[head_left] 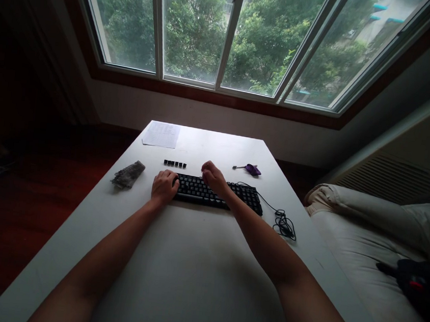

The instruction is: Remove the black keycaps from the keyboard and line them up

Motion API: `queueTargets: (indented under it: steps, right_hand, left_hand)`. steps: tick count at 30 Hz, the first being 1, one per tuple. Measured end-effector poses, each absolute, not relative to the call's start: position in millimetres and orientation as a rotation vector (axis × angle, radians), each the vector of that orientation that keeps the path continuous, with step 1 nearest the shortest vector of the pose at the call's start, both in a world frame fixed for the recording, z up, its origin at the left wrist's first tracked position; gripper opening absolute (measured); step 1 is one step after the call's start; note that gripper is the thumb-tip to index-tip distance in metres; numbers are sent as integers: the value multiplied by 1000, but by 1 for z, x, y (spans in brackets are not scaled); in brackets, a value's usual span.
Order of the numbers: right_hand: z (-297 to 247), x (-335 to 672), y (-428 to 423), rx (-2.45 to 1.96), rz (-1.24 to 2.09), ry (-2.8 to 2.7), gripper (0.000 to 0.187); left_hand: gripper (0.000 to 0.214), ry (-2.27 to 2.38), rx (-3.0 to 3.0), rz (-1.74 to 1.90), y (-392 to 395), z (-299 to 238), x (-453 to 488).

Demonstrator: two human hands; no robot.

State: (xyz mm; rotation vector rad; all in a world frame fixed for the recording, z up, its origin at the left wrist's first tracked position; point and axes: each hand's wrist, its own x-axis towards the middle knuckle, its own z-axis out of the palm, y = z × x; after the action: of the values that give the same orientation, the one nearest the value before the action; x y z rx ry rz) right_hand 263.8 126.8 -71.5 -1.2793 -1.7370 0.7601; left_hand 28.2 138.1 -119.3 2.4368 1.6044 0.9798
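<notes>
A black keyboard [192,192] lies across the middle of the white table. At its left end, my left hand [164,185] is wrapped over the edge, thumb on the near side, holding it. Above the keyboard's middle, my right hand [213,177] is raised with its fingers pinched together. Whatever may be between those fingertips is hidden. Just beyond the keyboard, several loose black keycaps [175,164] stand in a row. A thin grey-tipped tool with a purple part [252,169] lies behind the keyboard's right side.
A crumpled grey cloth [129,174] lies to the left on the white table [188,271]. At the far left corner is a printed paper sheet [161,134]. The keyboard's coiled cable [285,225] sits to the right. A pale sofa [367,243] stands beside the table.
</notes>
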Motion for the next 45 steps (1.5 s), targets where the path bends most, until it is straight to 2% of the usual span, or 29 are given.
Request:
queueTargets:
  steps: [5, 8, 12, 21, 32, 45]
  right_hand:
    - [-78, 243, 122, -1514, 407, -2247, 25]
    - [-84, 233, 122, -1559, 309, -2359, 31]
    - [-89, 225, 127, -1556, 209, -2413, 28]
    - [-82, 231, 188, -1822, 125, -2227, 32]
    - [-87, 216, 229, -2089, 182, -2265, 33]
    - [-96, 215, 242, -2070, 261, -2228, 43]
  left_hand:
    - [19, 1603, 2438, 961, 138, -119, 28]
    - [18, 1596, 2427, 958, 139, -120, 28]
    - [18, 1590, 2431, 959, 141, -122, 26]
    - [18, 1578, 2402, 960, 142, -122, 25]
    - [19, 1608, 2416, 915, 143, -121, 28]
    - [19, 1620, 2458, 922, 144, -121, 26]
